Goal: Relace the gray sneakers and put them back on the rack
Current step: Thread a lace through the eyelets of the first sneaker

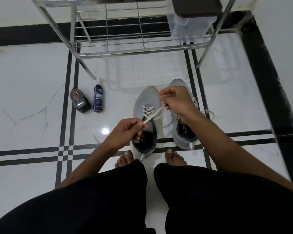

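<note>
Floor: white tile (pixel 32 98), rack (pixel 125 53) beyond.
Sneakers: left sneaker (pixel 146 105) half-laced; right sneaker (pixel 183 130) beside it.
Hands: lace (pixel 153 113) pinched taut by left hand (pixel 127 132) and right hand (pixel 174 100).
Risk: uneven lace ends if pulled one-sidedly.

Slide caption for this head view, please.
Both hands, left hand and right hand, pinch a white lace stretched over the left gray sneaker, below the rack.
</note>
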A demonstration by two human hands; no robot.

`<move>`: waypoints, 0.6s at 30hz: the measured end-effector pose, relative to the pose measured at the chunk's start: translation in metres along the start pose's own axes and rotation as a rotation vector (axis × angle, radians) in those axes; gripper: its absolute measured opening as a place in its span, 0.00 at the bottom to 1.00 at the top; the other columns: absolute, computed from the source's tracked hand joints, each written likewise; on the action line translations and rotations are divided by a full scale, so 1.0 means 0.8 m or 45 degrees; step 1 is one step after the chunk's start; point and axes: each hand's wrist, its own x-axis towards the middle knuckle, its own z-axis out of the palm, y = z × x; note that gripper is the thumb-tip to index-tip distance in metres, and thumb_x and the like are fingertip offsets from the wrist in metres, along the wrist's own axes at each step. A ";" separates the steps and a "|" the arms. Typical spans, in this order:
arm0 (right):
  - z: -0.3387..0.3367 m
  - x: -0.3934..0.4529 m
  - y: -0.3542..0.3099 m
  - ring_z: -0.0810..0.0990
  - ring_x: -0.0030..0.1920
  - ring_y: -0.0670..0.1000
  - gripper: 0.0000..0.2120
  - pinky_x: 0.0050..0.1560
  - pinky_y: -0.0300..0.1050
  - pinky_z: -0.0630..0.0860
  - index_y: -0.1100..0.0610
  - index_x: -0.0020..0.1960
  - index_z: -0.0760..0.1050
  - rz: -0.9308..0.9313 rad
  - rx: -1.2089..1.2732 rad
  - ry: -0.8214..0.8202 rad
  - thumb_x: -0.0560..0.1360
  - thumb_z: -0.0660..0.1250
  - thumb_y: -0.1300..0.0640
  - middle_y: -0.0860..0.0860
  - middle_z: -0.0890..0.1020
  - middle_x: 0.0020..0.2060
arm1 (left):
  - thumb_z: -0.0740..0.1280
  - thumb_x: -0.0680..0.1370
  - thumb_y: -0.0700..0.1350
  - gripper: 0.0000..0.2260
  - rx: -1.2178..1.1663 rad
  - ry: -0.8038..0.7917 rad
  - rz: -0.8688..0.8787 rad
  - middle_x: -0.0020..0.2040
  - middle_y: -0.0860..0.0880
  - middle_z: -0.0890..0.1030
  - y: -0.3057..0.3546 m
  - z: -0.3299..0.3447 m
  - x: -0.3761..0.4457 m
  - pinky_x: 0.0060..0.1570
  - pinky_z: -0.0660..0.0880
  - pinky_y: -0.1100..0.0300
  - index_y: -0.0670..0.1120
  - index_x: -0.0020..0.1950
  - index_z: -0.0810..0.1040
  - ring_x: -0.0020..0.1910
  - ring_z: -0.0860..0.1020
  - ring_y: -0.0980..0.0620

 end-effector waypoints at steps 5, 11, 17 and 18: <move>0.009 -0.031 0.001 0.58 0.77 0.55 0.32 0.75 0.52 0.60 0.48 0.76 0.64 -0.374 -0.964 -0.370 0.75 0.70 0.56 0.55 0.60 0.77 | 0.69 0.79 0.45 0.07 0.498 0.145 0.049 0.33 0.52 0.83 -0.008 -0.022 0.015 0.31 0.73 0.63 0.49 0.42 0.84 0.27 0.78 0.56; 0.037 -0.021 0.028 0.80 0.42 0.48 0.05 0.46 0.44 0.75 0.53 0.51 0.82 -0.467 -0.774 -0.344 0.77 0.69 0.55 0.47 0.83 0.40 | 0.71 0.77 0.38 0.04 0.146 0.310 0.001 0.36 0.44 0.85 -0.004 -0.017 0.033 0.38 0.82 0.54 0.44 0.42 0.83 0.32 0.82 0.49; 0.047 -0.022 0.045 0.79 0.52 0.46 0.19 0.54 0.41 0.75 0.49 0.65 0.78 -0.402 -0.584 -0.504 0.74 0.73 0.54 0.48 0.83 0.54 | 0.73 0.76 0.41 0.03 0.168 0.311 -0.002 0.35 0.47 0.85 -0.018 -0.008 0.043 0.40 0.81 0.56 0.44 0.43 0.82 0.34 0.83 0.51; 0.052 -0.023 0.043 0.80 0.52 0.46 0.18 0.54 0.41 0.75 0.49 0.63 0.79 -0.408 -0.535 -0.482 0.74 0.74 0.53 0.48 0.84 0.52 | 0.73 0.76 0.42 0.04 0.190 0.339 0.026 0.34 0.49 0.84 -0.018 -0.005 0.044 0.39 0.80 0.58 0.44 0.42 0.82 0.34 0.83 0.53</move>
